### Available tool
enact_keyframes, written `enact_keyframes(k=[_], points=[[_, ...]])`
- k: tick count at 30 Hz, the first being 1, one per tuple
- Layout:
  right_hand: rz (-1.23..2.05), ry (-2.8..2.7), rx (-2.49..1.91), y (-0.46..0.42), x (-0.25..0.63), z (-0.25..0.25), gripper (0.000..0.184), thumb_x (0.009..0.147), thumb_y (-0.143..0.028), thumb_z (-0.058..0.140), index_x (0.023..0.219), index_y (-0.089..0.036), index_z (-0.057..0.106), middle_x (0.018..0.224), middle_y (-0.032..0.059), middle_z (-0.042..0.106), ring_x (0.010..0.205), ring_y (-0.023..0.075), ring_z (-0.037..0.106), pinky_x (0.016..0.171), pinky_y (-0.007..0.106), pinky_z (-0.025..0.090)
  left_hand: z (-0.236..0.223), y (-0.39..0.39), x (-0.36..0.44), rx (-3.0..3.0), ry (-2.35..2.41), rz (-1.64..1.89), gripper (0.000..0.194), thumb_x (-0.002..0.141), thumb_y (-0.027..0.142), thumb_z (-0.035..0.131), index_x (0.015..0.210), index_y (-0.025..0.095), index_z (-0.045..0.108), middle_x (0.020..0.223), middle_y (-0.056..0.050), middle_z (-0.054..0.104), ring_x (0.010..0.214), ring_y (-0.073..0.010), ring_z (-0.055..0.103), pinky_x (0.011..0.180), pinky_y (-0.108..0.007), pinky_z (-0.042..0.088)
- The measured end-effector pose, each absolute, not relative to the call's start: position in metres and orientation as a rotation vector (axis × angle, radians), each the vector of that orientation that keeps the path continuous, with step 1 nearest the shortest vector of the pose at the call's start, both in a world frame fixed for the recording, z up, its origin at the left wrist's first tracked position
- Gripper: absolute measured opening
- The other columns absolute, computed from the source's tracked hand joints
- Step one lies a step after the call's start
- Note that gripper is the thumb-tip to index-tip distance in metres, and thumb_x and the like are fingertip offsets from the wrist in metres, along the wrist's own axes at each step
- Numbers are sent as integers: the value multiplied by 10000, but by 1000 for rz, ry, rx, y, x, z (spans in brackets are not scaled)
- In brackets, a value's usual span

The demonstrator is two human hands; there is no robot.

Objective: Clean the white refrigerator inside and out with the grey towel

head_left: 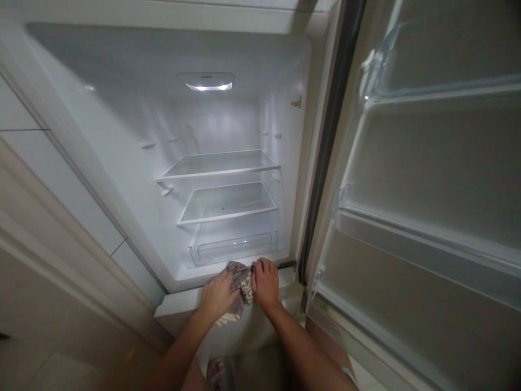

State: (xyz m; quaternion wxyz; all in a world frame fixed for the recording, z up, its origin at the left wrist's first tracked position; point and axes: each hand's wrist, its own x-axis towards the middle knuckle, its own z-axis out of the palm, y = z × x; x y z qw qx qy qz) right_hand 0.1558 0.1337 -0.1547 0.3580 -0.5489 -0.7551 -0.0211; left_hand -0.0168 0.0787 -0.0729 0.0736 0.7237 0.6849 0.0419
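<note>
Left hand (pixel 218 296) grips a patterned cloth (pixel 239 271) at the refrigerator's lower front edge (pixel 189 282).
Right hand (pixel 266 282) curls against it, grip unclear; firm, even fingertip pressure suits the narrow edge.

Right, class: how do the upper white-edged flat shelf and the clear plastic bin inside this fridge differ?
The upper white-edged flat shelf is a thin panel; the clear plastic bin has raised walls. The shelf sits higher, the bin near the bottom. The shelf's edging is white, the bin's rim clear. Both are see-through.
</note>
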Motion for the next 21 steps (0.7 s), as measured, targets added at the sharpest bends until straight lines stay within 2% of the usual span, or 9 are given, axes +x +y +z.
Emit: enact_keyframes(k=[5, 7, 11, 13, 15, 17, 19, 21], points=[[-49, -1944, -1428, 133, 152, -152, 200, 1009, -198, 615, 1201, -196, 672, 1322, 120, 681, 1232, 275, 560, 1089, 399, 424, -64, 75, -78, 2101, 1960, 297, 366, 997, 308, 512, 1288, 199, 706, 1331, -121, 781, 1279, -270, 728, 1108, -384, 543], [-39, -1966, -1409, 132, 151, -150, 216, 1005, -214, 624, 1216, -197, 663, 1349, 122, 677, 1262, 276, 556, 1105, 401, 416, -50, 77, -101, 2055, 1968, 485, 370, 997, 383, 504, 1245, 200, 709, 1287, -115, 786, 1243, -287, 730, 1094, -413, 553], [-32, -2000, -1380, 131, 150, -146, 283, 996, -231, 637, 1277, -204, 652, 1398, 120, 668, 1313, 275, 546, 1125, 404, 403, -12, 93, -118, 2139, 2009, 882, 412, 941, 584, 592, 1079, 212, 703, 1120, -110, 749, 1112, -318, 710, 1051, -468, 566], [-33, -1998, -1384, 131, 151, -146, 305, 986, -237, 652, 1289, -205, 650, 1401, 119, 671, 1316, 279, 550, 1124, 409, 403, 4, 106, -108, 2287, 2001, 925, 472, 909, 625, 651, 1122, 206, 693, 1214, -137, 724, 1176, -340, 685, 1090, -498, 548], [-38, -1991, -1384, 131, 151, -148, 313, 972, -241, 669, 1282, -208, 652, 1394, 115, 677, 1304, 282, 558, 1116, 414, 408, 13, 122, -89, 2404, 1989, 815, 501, 886, 595, 704, 1194, 201, 676, 1417, -182, 671, 1363, -385, 617, 1178, -536, 492], [-52, -1976, -1378, 132, 150, -150, 315, 956, -243, 682, 1268, -211, 654, 1381, 110, 683, 1287, 283, 566, 1102, 414, 417, 16, 137, -70, 2425, 1986, 566, 488, 876, 525, 731, 1230, 198, 655, 1513, -210, 630, 1470, -407, 557, 1233, -543, 437], [-72, -1949, -1371, 133, 150, -153, 311, 942, -241, 691, 1249, -209, 655, 1364, 105, 690, 1268, 281, 573, 1094, 414, 424, 17, 151, -56, 2376, 1975, 347, 485, 858, 461, 756, 1243, 195, 630, 1426, -214, 686, 1402, -395, 625, 1186, -502, 470], [-90, -1926, -1366, 134, 149, -155, 304, 934, -237, 690, 1235, -208, 655, 1356, 102, 693, 1256, 280, 576, 1087, 412, 428, 16, 162, -49, 2330, 1954, 247, 562, 829, 438, 790, 1293, 189, 591, 1282, -187, 749, 1244, -364, 719, 1051, -432, 538]])
